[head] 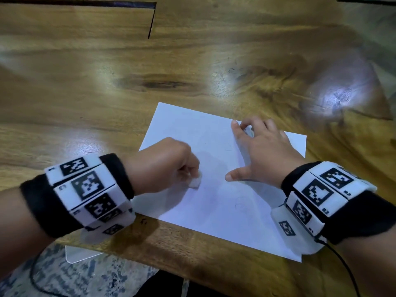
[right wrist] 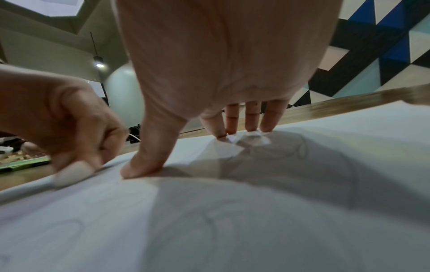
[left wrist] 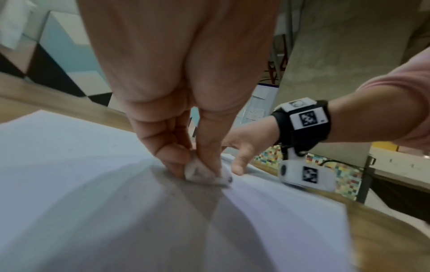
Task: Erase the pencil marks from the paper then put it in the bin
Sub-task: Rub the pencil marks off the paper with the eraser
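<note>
A white sheet of paper (head: 214,189) lies on the wooden table (head: 107,93) near its front edge. Faint pencil curves (right wrist: 300,147) show on the paper (right wrist: 232,230) in the right wrist view. My left hand (head: 167,163) pinches a small white eraser (head: 195,182) between thumb and fingers and presses it on the sheet's left-middle part; the eraser (left wrist: 204,174) shows on the paper (left wrist: 93,202) in the left wrist view. My right hand (head: 257,151) lies spread on the sheet's right part, thumb (right wrist: 144,165) and fingertips (right wrist: 251,127) pressing it flat. No bin is in view.
The table's front edge (head: 192,264) runs just below the paper, with patterned floor and a cable (head: 347,264) beneath. A dark seam (head: 151,22) crosses the table far back. Bright light glare sits at the right (head: 338,97).
</note>
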Demonstrator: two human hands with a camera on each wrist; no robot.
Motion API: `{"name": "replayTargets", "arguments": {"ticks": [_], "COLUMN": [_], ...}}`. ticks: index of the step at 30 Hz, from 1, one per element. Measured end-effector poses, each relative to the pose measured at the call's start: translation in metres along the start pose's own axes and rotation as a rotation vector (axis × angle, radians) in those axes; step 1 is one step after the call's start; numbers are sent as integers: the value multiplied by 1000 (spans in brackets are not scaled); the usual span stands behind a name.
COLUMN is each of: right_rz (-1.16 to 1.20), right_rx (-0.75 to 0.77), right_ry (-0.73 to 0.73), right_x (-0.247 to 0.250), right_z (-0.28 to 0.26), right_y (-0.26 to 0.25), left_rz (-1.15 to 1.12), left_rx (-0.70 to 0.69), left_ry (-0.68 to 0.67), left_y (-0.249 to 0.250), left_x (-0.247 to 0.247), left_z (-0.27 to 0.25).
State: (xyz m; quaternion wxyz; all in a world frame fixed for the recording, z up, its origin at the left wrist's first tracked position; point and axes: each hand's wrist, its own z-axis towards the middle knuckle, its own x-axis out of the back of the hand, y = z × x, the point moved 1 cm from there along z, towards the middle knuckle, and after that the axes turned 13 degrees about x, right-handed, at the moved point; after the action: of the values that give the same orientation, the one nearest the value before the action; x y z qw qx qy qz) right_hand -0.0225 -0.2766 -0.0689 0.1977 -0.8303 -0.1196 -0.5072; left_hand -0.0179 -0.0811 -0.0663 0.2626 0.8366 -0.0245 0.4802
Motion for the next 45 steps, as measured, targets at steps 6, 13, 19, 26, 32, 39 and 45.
{"name": "replayTargets", "arguments": {"ticks": [6, 13, 19, 26, 32, 39, 45], "right_rz": [1, -5, 13, 4, 13, 5, 25], "right_rx": [-3, -6, -7, 0, 0, 0, 1], "right_ry": [-5, 0, -6, 4, 3, 9, 16], "right_x": [0, 0, 0, 0, 0, -1, -1], "right_z": [0, 1, 0, 0, 0, 0, 0], "right_y": [0, 0, 0, 0, 0, 0, 1], "left_rz": [23, 11, 6, -20, -30, -22, -47], "left_rx": [3, 8, -64, -23, -52, 34, 0], "left_ry": [48, 3, 18, 45, -43, 109, -79], "left_y": [-1, 13, 8, 2, -8, 1, -13], "left_x": [4, 5, -1, 1, -9, 4, -8], "left_z": [9, 19, 13, 12, -14, 16, -16]}}
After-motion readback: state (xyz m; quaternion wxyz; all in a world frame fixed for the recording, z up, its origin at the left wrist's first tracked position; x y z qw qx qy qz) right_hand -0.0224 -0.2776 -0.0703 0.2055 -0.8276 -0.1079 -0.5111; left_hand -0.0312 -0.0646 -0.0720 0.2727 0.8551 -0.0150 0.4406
